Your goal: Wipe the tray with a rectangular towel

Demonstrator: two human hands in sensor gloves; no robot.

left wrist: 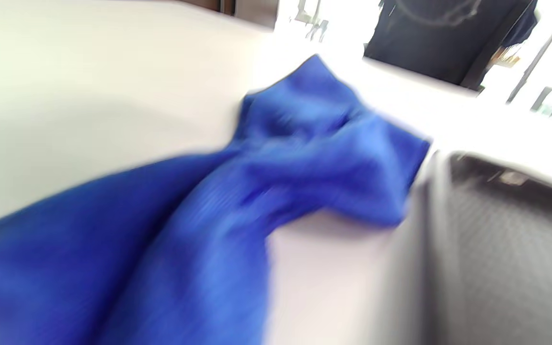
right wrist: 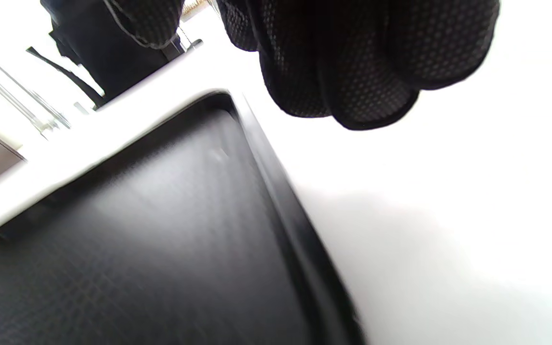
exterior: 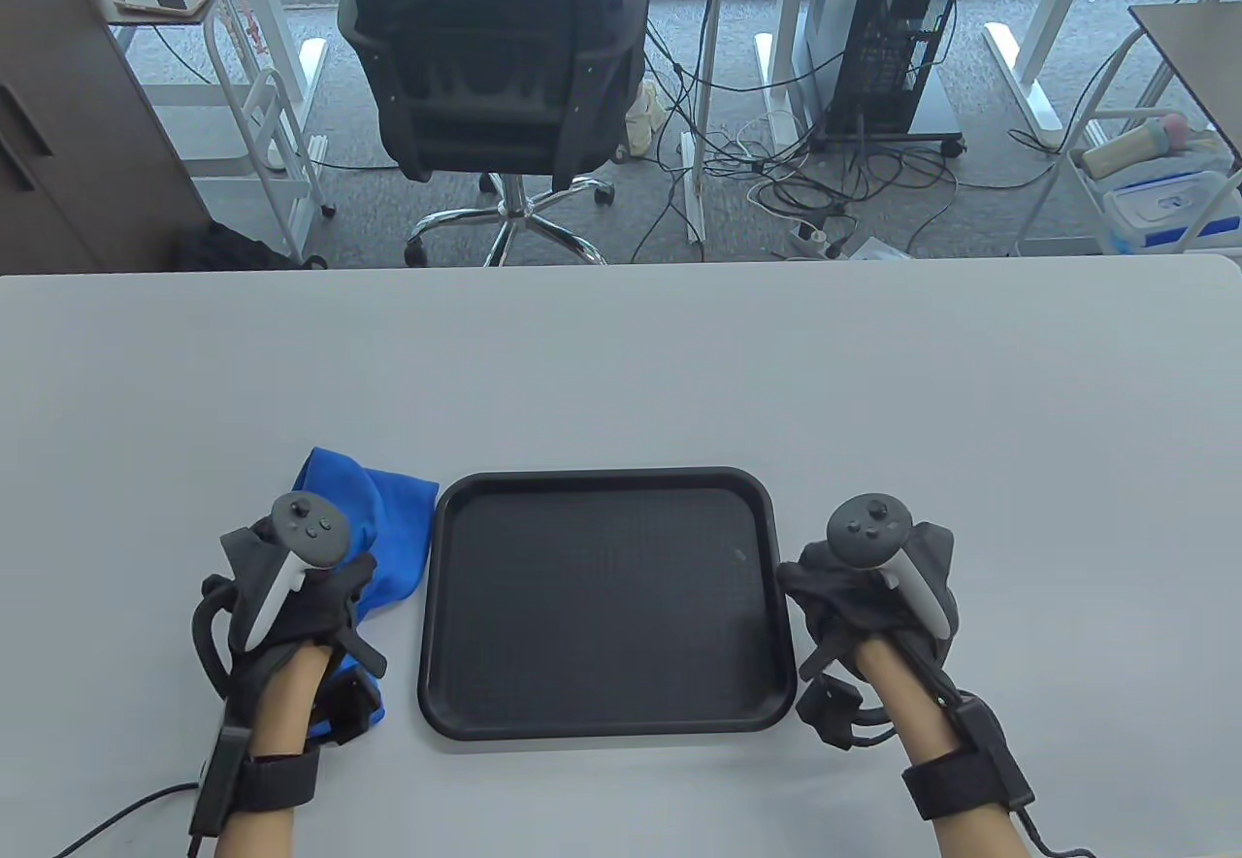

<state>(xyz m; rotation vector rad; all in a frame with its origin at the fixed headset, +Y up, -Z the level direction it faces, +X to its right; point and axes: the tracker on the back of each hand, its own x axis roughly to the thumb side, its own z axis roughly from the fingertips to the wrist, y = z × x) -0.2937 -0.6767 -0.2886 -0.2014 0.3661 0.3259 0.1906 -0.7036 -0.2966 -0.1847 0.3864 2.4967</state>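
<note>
A black rectangular tray (exterior: 602,478) lies near the table's front edge, with a small pale speck on its floor at the right. A crumpled blue towel (exterior: 393,523) lies on the table just left of it. My left hand (exterior: 315,586) rests on top of the towel; its fingers are hidden under the tracker. The left wrist view shows the towel (left wrist: 276,182), blurred, beside the tray's left rim (left wrist: 436,239), with no fingers in sight. My right hand (exterior: 854,586) is beside the tray's right rim (right wrist: 281,201), with its curled fingers (right wrist: 352,72) holding nothing.
The grey table (exterior: 621,363) stretches far beyond the tray. Past its far edge stand a black office chair (exterior: 495,52), a computer tower (exterior: 893,23), floor cables and white carts.
</note>
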